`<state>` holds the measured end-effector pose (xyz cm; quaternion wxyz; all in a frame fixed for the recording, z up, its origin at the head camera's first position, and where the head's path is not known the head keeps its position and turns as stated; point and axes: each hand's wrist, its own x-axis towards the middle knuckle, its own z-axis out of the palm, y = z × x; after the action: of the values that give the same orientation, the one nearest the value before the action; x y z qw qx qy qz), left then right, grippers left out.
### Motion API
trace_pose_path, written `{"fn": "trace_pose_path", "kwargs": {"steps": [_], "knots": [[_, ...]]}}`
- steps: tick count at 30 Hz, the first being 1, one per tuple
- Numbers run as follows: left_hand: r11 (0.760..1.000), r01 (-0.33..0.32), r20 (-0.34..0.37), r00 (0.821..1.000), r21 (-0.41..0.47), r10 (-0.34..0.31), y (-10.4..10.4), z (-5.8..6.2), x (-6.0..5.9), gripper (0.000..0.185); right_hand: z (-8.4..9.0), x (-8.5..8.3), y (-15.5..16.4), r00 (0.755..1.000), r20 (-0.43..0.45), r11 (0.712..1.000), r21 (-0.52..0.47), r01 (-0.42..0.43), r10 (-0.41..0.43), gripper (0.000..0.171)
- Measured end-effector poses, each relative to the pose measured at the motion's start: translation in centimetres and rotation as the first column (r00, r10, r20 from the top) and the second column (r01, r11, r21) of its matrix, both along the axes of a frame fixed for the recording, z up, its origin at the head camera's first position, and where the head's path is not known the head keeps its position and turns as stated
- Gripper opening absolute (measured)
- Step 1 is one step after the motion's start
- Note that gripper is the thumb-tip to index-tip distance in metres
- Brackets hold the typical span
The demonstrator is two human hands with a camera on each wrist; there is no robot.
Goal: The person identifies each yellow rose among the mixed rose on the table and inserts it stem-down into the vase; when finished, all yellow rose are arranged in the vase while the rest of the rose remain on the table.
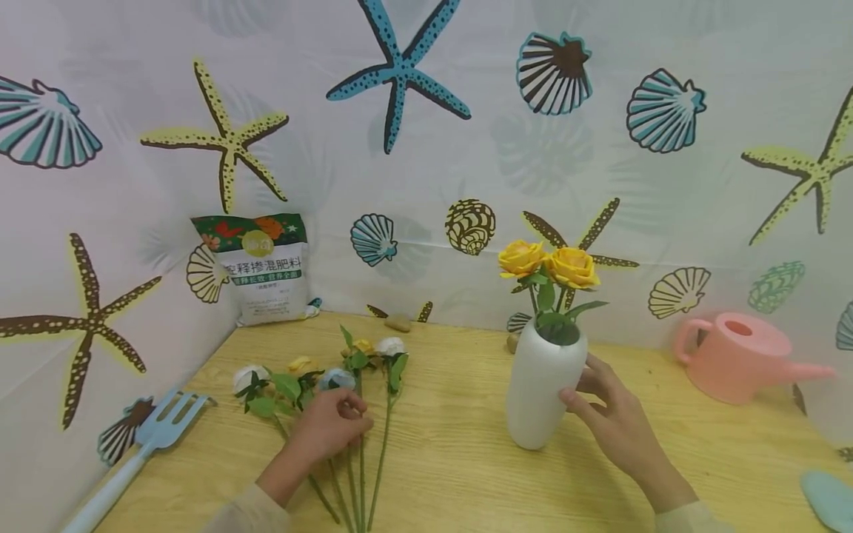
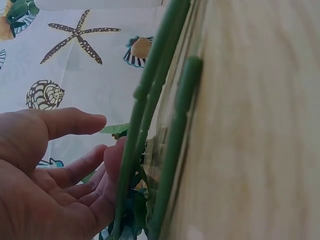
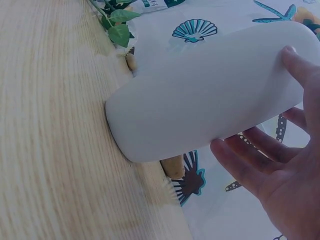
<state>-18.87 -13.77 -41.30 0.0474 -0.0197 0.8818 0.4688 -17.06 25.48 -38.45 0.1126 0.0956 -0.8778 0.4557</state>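
Observation:
Several artificial flowers (image 1: 336, 379) with long green stems (image 1: 380, 459) lie on the wooden table (image 1: 460, 474), with white, blue and yellow heads. My left hand (image 1: 329, 426) rests over the stems. In the left wrist view its fingers (image 2: 60, 170) lie relaxed, fingertips touching a stem (image 2: 150, 100). A white vase (image 1: 543, 385) stands to the right with two yellow roses (image 1: 549, 265) in it. My right hand (image 1: 613, 418) is at the vase's right side. Its thumb (image 3: 300, 65) touches the vase (image 3: 210, 95), and the fingers are loosely spread behind it.
A fertilizer bag (image 1: 263, 270) leans in the back left corner. A light blue garden fork (image 1: 156, 437) lies at the left edge. A pink watering can (image 1: 740, 357) stands at the back right. Small pebbles (image 1: 397, 323) lie by the seashell-patterned wall. A teal object (image 1: 829, 500) shows at the bottom right.

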Motion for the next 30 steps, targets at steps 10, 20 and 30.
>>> {"fn": "trace_pose_path", "kwargs": {"steps": [10, 20, 30], "knots": [[1.000, 0.004, 0.039, 0.999, 0.015, -0.005, -0.31, 0.23, 0.01, 0.026, -0.04, 0.04, 0.04, 1.000, 0.005, 1.000, -0.001, 0.007, -0.007, 0.062], [0.986, 0.065, 0.006, 0.998, -0.156, -0.065, 0.14, 0.14, -0.04, 0.032, -0.08, 0.05, 0.07, 1.000, 0.002, 1.000, -0.012, 0.000, 0.000, 0.061], [0.978, 0.083, 0.003, 0.996, -0.193, -0.084, 0.53, -0.32, -0.43, 0.037, -0.25, -0.14, 0.07, 1.000, -0.009, 1.000, -0.027, -0.009, 0.009, 0.060]]}}
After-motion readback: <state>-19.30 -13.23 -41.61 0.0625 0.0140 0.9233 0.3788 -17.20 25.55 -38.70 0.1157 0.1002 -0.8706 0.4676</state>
